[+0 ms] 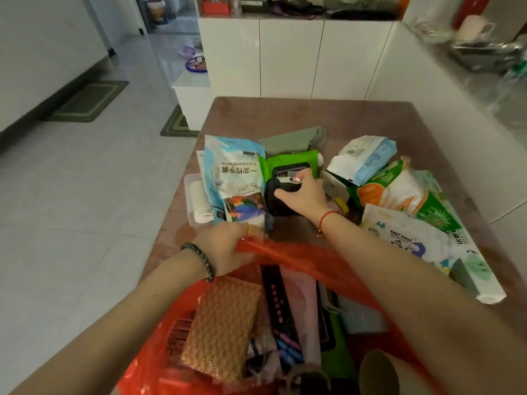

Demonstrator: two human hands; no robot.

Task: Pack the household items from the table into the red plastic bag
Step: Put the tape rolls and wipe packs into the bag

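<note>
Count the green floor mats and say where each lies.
2. One green rectangular floor mat lies on the tiled floor at far left; the other green mat lies against the low white cabinet. More may be hidden.

The red plastic bag (308, 258) is thin and glossy, the scouring pad (225, 329) rough, the table (285, 115) polished smooth.
</note>
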